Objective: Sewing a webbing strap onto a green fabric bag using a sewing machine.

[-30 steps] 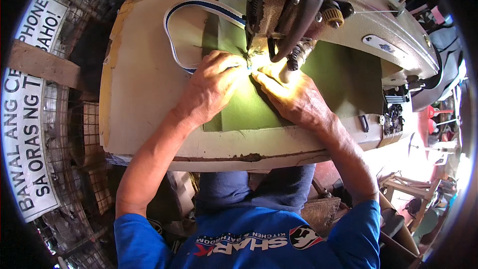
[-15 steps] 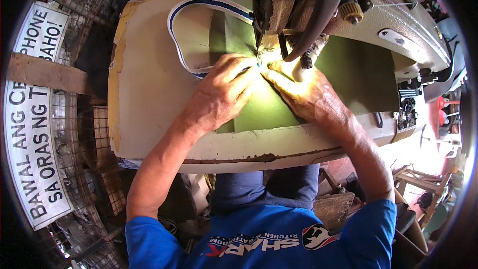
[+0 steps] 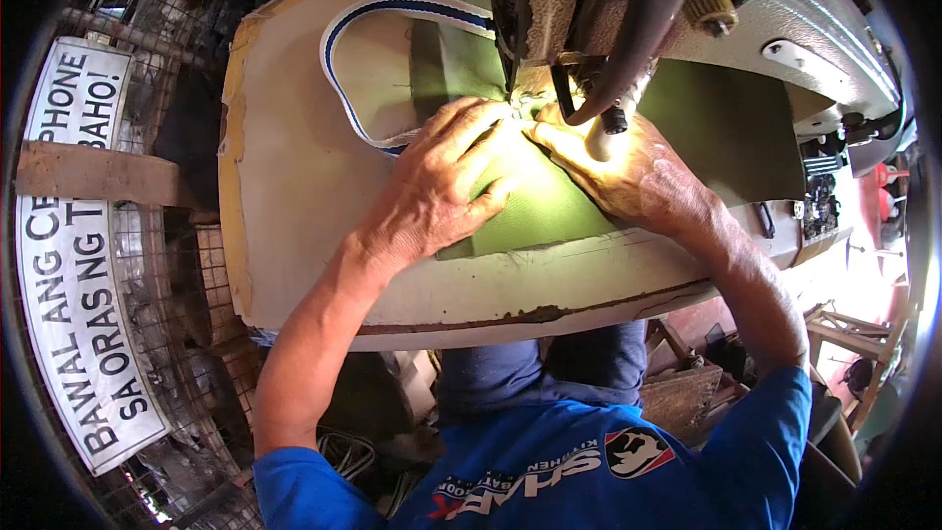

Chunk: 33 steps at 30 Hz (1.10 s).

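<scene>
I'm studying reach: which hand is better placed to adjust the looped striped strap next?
Probably the left hand: the strap loops out on its side, the lower end disappearing close by it. The right hand is over the green fabric, farther from the loop, partly behind a dark curved lever.

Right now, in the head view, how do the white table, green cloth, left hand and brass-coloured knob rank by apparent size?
Largest to smallest, by what shows:
1. White table
2. Green cloth, partly covered
3. Left hand
4. Brass-coloured knob
</scene>
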Each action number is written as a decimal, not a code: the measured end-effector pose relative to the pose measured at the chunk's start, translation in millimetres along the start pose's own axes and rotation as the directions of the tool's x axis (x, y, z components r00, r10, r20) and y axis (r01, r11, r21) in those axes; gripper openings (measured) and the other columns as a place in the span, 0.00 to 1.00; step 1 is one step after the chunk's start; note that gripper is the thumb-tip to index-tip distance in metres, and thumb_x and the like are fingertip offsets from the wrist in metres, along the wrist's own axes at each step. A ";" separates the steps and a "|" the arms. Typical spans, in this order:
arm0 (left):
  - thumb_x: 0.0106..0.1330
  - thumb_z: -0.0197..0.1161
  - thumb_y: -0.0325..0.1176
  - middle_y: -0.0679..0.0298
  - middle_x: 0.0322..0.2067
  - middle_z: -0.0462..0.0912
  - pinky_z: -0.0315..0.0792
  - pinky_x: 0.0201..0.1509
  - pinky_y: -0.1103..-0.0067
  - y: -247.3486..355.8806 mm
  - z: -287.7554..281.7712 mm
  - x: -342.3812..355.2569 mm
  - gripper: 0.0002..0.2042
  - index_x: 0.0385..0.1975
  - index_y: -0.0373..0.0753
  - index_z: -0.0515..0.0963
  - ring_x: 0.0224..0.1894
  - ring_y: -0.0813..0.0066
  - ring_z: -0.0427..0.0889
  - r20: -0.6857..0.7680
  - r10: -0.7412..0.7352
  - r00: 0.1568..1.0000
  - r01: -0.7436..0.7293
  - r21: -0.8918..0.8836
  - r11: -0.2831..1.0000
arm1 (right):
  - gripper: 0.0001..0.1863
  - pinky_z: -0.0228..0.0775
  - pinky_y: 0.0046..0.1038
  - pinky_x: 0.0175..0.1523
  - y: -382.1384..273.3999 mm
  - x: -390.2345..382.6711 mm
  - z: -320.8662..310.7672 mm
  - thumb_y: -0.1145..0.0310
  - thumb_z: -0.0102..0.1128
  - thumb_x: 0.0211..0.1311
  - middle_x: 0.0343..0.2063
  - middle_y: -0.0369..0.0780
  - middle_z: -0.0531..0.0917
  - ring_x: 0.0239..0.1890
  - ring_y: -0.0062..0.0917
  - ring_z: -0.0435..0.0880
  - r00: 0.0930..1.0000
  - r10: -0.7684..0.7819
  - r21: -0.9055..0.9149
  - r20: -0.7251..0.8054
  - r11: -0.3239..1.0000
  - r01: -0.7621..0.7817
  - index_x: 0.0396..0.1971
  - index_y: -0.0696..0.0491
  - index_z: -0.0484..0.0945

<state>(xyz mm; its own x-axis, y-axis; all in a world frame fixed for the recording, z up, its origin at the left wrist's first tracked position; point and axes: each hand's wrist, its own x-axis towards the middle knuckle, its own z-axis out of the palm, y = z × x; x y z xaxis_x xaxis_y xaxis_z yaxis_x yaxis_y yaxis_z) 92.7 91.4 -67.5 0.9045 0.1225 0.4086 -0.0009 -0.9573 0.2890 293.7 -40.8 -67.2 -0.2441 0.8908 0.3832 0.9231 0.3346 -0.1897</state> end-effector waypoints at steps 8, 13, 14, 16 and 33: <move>0.57 0.64 0.31 0.53 0.48 0.76 0.68 0.64 0.64 0.6 -0.9 -0.1 0.13 0.41 0.33 0.78 0.55 0.55 0.74 -0.034 0.030 0.999 -0.030 0.012 0.999 | 0.18 0.66 0.34 0.65 10.6 -100.8 -150.7 0.68 0.59 0.66 0.54 0.42 0.81 0.58 0.33 0.78 0.906 0.340 -0.255 -0.252 0.880 -0.401 0.54 0.57 0.79; 0.56 0.65 0.29 0.53 0.49 0.75 0.69 0.63 0.65 -5.2 -4.7 5.0 0.16 0.44 0.31 0.77 0.54 0.56 0.75 -0.035 0.067 0.997 -0.067 0.001 0.998 | 0.19 0.67 0.27 0.63 152.4 -124.7 -294.3 0.60 0.49 0.75 0.55 0.40 0.82 0.58 0.27 0.79 0.874 0.262 -0.677 -0.409 0.555 -0.484 0.57 0.52 0.79; 0.56 0.65 0.29 0.53 0.49 0.75 0.69 0.63 0.65 -6.2 -4.8 5.1 0.16 0.44 0.31 0.77 0.54 0.56 0.75 -0.043 0.079 0.996 -0.078 0.009 0.997 | 0.18 0.68 0.29 0.61 193.3 -122.6 -306.2 0.61 0.50 0.74 0.53 0.41 0.82 0.56 0.29 0.80 0.876 0.258 -0.698 -0.407 0.530 -0.480 0.57 0.52 0.78; 0.58 0.67 0.32 0.52 0.51 0.75 0.67 0.67 0.64 -6.8 -3.8 3.6 0.19 0.48 0.32 0.75 0.57 0.56 0.74 0.000 -0.012 1.000 0.012 -0.019 1.000 | 0.17 0.72 0.35 0.56 260.4 -124.7 -319.2 0.66 0.53 0.71 0.49 0.42 0.83 0.50 0.33 0.81 0.777 0.491 -0.472 -0.395 0.617 -0.630 0.57 0.50 0.76; 0.63 0.66 0.39 0.49 0.60 0.71 0.56 0.75 0.59 -13.6 -2.7 -1.5 0.27 0.57 0.29 0.70 0.68 0.55 0.66 0.039 -0.062 0.997 0.060 0.043 0.997 | 0.20 0.71 0.29 0.55 327.0 -159.8 -325.8 0.73 0.46 0.69 0.48 0.50 0.83 0.48 0.36 0.84 0.649 0.749 -0.642 -0.131 0.435 -0.632 0.59 0.59 0.74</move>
<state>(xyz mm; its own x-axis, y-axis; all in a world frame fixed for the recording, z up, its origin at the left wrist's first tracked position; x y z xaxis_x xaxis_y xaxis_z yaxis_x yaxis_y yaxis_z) 90.1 104.9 -69.7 0.9186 0.1715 0.3561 0.0723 -0.9586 0.2753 731.3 -173.9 104.1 0.5719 0.7887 0.2253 0.7465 -0.6143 0.2556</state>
